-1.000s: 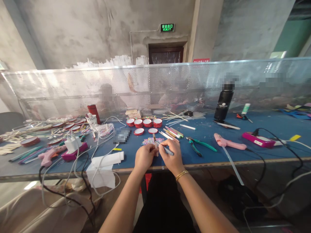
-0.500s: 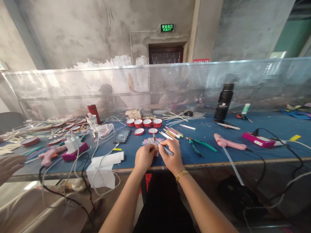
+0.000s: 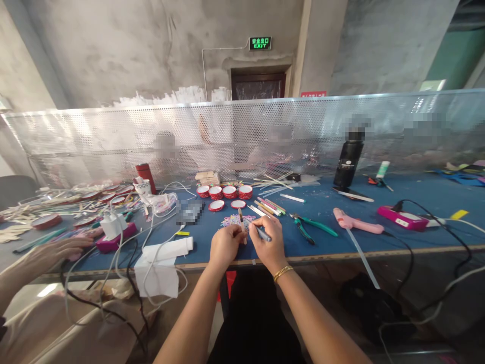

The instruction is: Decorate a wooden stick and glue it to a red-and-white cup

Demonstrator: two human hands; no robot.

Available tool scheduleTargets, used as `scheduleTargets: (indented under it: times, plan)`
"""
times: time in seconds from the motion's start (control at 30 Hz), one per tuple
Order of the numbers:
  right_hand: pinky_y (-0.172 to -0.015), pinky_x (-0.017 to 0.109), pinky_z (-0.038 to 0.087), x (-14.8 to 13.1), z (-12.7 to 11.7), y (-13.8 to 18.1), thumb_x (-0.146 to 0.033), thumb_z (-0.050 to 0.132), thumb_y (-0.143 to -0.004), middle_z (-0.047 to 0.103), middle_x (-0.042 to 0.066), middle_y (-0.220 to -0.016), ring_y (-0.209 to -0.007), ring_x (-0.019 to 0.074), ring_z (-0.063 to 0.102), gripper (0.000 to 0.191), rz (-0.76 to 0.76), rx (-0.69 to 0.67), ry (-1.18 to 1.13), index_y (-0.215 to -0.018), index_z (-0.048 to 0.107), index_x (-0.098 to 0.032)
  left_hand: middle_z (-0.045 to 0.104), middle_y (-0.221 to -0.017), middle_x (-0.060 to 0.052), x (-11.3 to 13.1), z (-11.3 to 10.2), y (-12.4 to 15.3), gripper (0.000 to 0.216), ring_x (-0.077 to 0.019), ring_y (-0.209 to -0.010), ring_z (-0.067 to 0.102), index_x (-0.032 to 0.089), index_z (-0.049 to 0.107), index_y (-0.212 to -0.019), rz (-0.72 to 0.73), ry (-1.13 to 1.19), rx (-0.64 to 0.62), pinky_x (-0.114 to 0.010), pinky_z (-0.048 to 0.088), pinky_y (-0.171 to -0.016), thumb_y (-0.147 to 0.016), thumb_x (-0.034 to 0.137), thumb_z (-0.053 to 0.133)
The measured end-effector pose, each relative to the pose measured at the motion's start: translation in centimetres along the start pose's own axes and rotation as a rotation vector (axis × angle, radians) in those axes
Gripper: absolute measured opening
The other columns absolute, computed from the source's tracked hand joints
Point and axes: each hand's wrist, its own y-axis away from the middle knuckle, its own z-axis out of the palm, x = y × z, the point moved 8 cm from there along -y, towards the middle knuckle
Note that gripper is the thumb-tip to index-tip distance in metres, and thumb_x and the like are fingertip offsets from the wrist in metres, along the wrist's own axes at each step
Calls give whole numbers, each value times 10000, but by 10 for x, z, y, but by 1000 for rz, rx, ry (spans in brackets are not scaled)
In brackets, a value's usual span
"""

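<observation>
Between the fingertips of my left hand (image 3: 226, 246) is an upright wooden craft stick (image 3: 240, 216), dark on part of its upper half. My right hand (image 3: 270, 242) is closed around a grey-blue marker (image 3: 262, 233), its tip end close to the stick; whether the two touch I cannot tell. Just beyond my fingers lies a pile of small coloured pieces (image 3: 230, 220), partly hidden by my hands. Several markers (image 3: 271, 207) lie behind my right hand. Pliers with teal handles (image 3: 313, 226) rest to its right.
Red-sided round pieces (image 3: 229, 191) stand in stacks behind the pile. A pink glue gun (image 3: 358, 222) and black bottle (image 3: 346, 164) are at right. A white roll (image 3: 168, 248) and loose cables lie left. A co-worker's hand (image 3: 68, 246) reaches in at far left. Perforated metal screen (image 3: 242, 136) behind.
The marker in my right hand has drawn slightly back from the stick. The co-worker's hand at far left has moved right, onto the pink glue gun there.
</observation>
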Motion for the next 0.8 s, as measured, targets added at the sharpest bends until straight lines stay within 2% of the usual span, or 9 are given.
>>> scheduleTargets:
  times: [0.5,0.7,0.8]
  plan:
    - [-885,398,403,-3,4,0,-202,591,-908,666,-12,-729,-724,186,615,130,-30,-58,-8,-782,575,-232,660,-651,18,0,-1,1,236,-137,-637,553,203,604,-631,14,-10,22,-245,310,-603,-858,268,588]
    - [-873,399,417,-1,0,1,-198,588,-902,658,-4,-714,-727,200,617,140,-14,-6,2,-771,555,-236,658,-647,18,-1,0,0,231,-137,-628,550,204,604,-636,10,2,9,-246,312,-603,-855,274,590]
    - [-890,402,415,-3,1,0,-194,585,-905,664,-8,-722,-727,194,624,142,-33,-22,-15,-773,553,-236,646,-639,26,-1,0,0,225,-134,-623,538,204,594,-634,18,2,13,-244,304,-599,-850,266,589]
